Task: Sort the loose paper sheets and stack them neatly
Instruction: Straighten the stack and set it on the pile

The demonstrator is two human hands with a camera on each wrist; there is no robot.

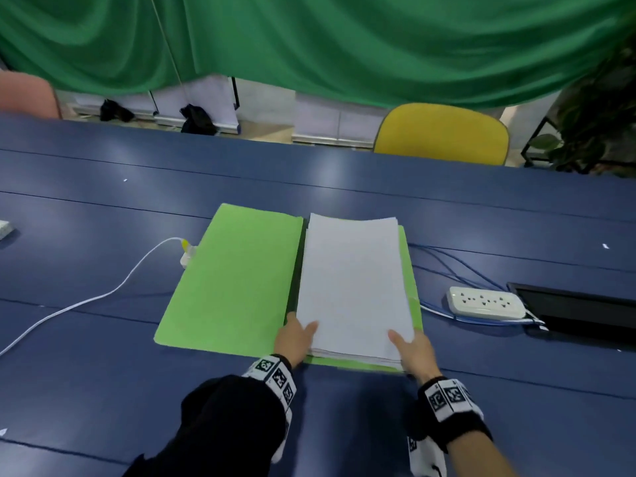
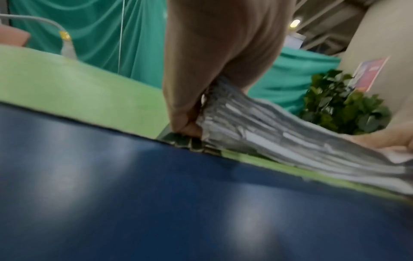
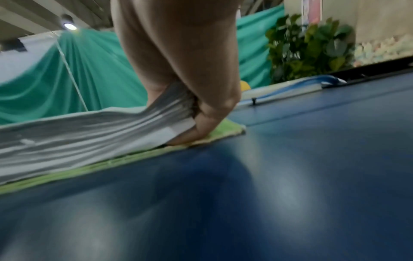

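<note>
Both hands are on the paper stack (image 1: 354, 284) now, one at each near corner. The left hand (image 1: 296, 339) pinches the corner at seven o'clock, thumb on top and fingers beneath; the right hand (image 1: 414, 351) does the same at five o'clock. The stack sits on the right leaf of the open green folder (image 1: 230, 280), mid-worktop (image 1: 103, 356). Looks well along: the sheets are gathered into one pile, but the near edges fan unevenly in the wrist views, so squaring up seems to be what's left. Its long axis runs six to twelve o'clock, short edge toward the person, near end lifted slightly.
</note>
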